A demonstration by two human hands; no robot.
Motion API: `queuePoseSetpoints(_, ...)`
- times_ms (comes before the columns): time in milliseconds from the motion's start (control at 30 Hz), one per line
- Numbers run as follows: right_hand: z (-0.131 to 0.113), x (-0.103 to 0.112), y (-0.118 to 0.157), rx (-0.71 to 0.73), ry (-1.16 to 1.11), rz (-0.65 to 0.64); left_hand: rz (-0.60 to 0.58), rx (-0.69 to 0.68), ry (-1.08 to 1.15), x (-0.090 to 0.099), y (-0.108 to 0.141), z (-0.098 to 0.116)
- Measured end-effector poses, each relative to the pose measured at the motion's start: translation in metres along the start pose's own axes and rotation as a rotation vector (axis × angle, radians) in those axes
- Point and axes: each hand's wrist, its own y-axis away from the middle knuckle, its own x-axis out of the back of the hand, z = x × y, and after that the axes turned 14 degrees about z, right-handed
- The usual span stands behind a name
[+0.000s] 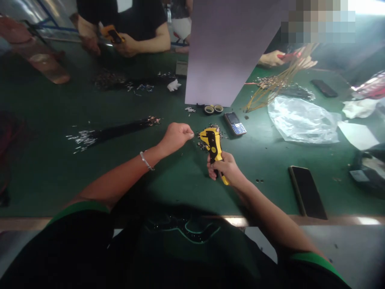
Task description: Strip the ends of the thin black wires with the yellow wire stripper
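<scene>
My right hand (228, 167) is wrapped round the handles of a yellow and black wire stripper (213, 145), its jaws pointing up and left. Just left of those jaws, my left hand (177, 138) is closed in a pinch, thumb against fingers. Whatever lies between these fingertips is too small to make out. Small dark clippings (202, 146) are scattered beneath and around the stripper's head. To the left of my left hand lies a bundle of black wires (120, 129) with silvery ends at the left and coppery ends at the right.
A pale upright panel (222, 52) stands ahead, with two tape rolls (209, 109) at its foot. Rightward are a keypad phone (235, 123), a clear plastic bag (303, 120) and a smartphone (308, 192). Across the green table (60, 172), co-workers' hands (128, 45) hold tools.
</scene>
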Motion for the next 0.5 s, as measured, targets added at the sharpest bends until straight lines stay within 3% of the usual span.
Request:
queuePoseSetpoints(67, 0.0, 0.0, 0.0, 0.001, -0.031, 0.001, 0.03, -0.049, -0.032, 0.008, 0.0, 0.007)
queuePoseSetpoints(133, -0.002, 0.0, 0.001, 0.014, -0.062, 0.019, 0.175, -0.158, -0.022, 0.017, 0.003, 0.019)
queuePoseSetpoints(200, -0.003, 0.0, 0.003, 0.026, -0.086, 0.024, 0.301, -0.151, 0.049, 0.022, 0.008, 0.03)
queuePoseSetpoints(233, -0.004, -0.001, 0.003, 0.033, -0.093, 0.023, 0.264, -0.086, 0.095, 0.022, 0.011, 0.034)
queuePoseSetpoints(333, -0.005, -0.002, 0.006, 0.053, -0.093, 0.026, -0.098, 0.273, 0.319, 0.015, 0.016, 0.037)
queuePoseSetpoints(367, -0.006, -0.002, 0.007, 0.058, -0.092, 0.026, -0.167, 0.362, 0.428, 0.012, 0.015, 0.035)
queuePoseSetpoints(500, -0.003, -0.005, 0.01, 0.05, -0.095, -0.003, -0.082, 0.367, 0.763, 0.009, 0.011, 0.032)
